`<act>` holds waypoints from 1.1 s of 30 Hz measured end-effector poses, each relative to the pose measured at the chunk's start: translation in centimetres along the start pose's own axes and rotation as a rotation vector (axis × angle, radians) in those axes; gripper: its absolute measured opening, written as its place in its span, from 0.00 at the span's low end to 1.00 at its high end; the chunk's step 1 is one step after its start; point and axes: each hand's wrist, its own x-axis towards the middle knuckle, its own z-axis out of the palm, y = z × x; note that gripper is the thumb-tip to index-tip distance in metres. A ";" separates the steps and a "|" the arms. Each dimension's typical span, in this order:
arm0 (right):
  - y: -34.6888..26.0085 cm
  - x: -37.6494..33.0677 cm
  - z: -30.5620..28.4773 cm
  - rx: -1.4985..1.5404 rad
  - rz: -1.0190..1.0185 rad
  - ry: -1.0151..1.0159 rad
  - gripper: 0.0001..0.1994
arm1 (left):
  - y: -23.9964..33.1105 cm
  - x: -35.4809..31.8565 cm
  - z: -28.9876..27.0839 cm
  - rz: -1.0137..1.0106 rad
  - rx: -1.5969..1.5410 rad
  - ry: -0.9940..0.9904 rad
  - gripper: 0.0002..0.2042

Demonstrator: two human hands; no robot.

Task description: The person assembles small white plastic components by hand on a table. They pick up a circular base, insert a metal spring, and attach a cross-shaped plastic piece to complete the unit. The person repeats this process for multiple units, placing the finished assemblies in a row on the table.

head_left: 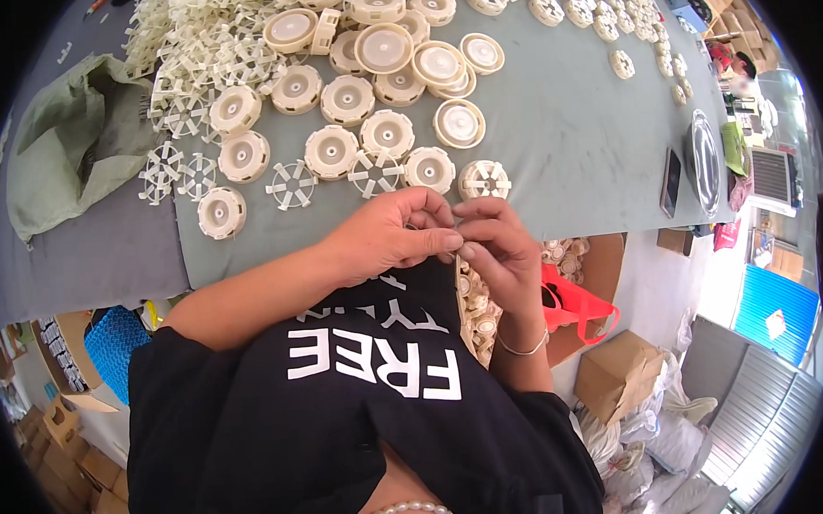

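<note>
My left hand (400, 232) and my right hand (499, 245) meet at the table's front edge, fingertips pinched together. Whatever lies between them is too small or hidden to make out. Just beyond the fingers sits a cream round plastic housing with a spoked ring on it (484, 181). Left of that one is a bare round housing (429, 169), and a loose white spoked ring (375, 173) lies beside it. Another spoked ring (292, 185) rests farther left. More round housings (332, 152) spread behind, some stacked. A heap of spoked rings (209, 46) fills the far left.
A grey-green cloth bag (72, 146) lies on the table's left. Several round pieces (621, 65) are scattered at the far right. A phone (670, 183) and an oval metal tray (702, 163) stand near the right edge. Below are a carton (605, 282) of round parts and a red bag (580, 307).
</note>
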 end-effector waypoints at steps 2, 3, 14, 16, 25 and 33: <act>0.7 -0.3 -0.9 0.122 0.004 0.106 0.05 | -0.3 0.2 0.1 0.169 0.191 0.054 0.12; 0.9 -0.3 -1.4 0.184 0.006 0.160 0.05 | -0.9 0.2 0.3 0.326 0.404 0.121 0.12; 3.3 5.7 -6.9 -0.794 -0.164 0.436 0.06 | 0.8 -2.3 -1.5 0.761 1.416 0.567 0.15; 3.6 8.0 -6.8 -0.624 -0.126 0.373 0.07 | 0.3 -1.1 -0.8 0.826 1.464 0.501 0.18; 3.5 8.7 0.3 -0.611 -0.122 0.290 0.08 | 2.8 2.0 -0.2 0.604 1.640 0.558 0.29; 3.4 4.9 -2.0 -1.001 -0.652 -0.054 0.12 | 2.9 1.9 -0.1 0.560 1.598 0.517 0.32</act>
